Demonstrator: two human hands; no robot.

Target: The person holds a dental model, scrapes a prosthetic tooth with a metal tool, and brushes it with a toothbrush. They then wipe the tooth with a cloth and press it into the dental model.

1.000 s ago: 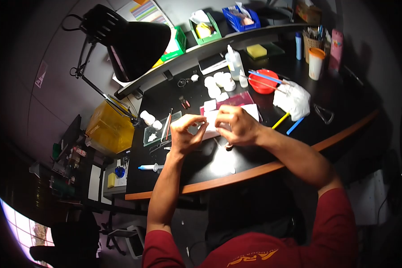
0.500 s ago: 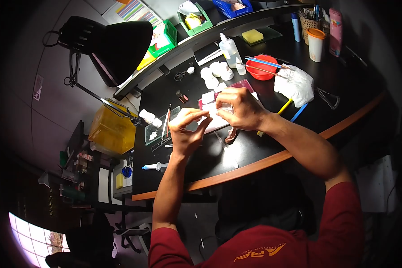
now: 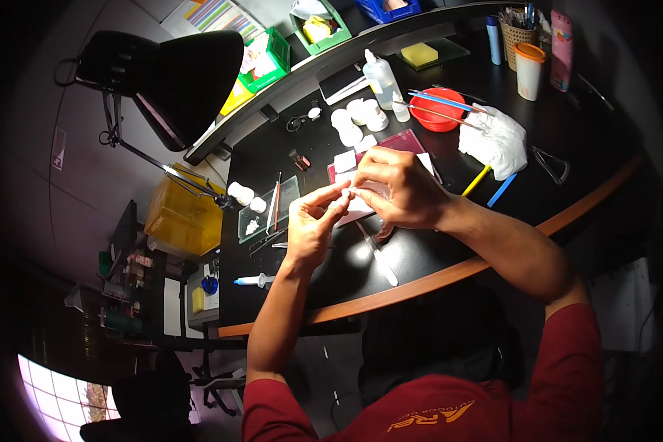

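Note:
My left hand [image 3: 313, 223] pinches a tiny whitish piece [image 3: 347, 192] between thumb and forefinger. The fingertips of my right hand [image 3: 398, 188] are pressed together right against the same piece, and whether they hold it too is too small to tell. Below the hands lies white paper [image 3: 352, 213], partly covered by them. A dark red plate [image 3: 401, 144] shows behind my right hand. Toward the table's front edge lies a slim pale tool [image 3: 381, 264].
A glass slab [image 3: 288, 193] with thin tools is at the left, a syringe [image 3: 254, 280] in front of it. Behind stand white jars [image 3: 346, 127], a bottle [image 3: 381, 79] and a red bowl [image 3: 437, 110]. Crumpled white tissue [image 3: 496, 142] lies right. A black lamp [image 3: 184, 81] overhangs the left.
My two hands have come together, my right fingertips moving down and left to the small piece at my left fingertips. The camera view has shifted slightly.

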